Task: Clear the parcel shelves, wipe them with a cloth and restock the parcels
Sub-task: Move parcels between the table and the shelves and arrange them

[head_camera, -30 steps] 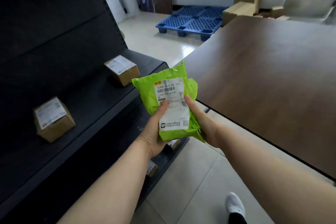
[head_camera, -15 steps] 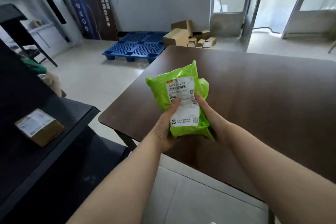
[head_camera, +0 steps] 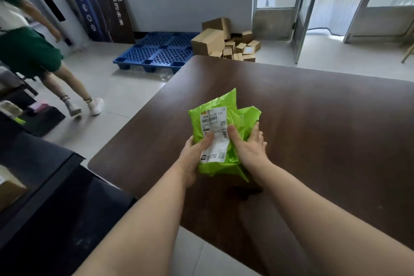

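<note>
In the last second the parcel (head_camera: 233, 127) had swung from the shelf (head_camera: 44, 163) to low over the table (head_camera: 313, 119), the left hand (head_camera: 192, 159) pinching its label under the thumb and the right hand (head_camera: 251, 148) straightening its fingers flat along the side, so it looked nearly cleared.

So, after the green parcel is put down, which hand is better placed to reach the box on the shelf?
Probably the left hand: the shelf and its box lie to the left; the right hand would cross over.
</note>
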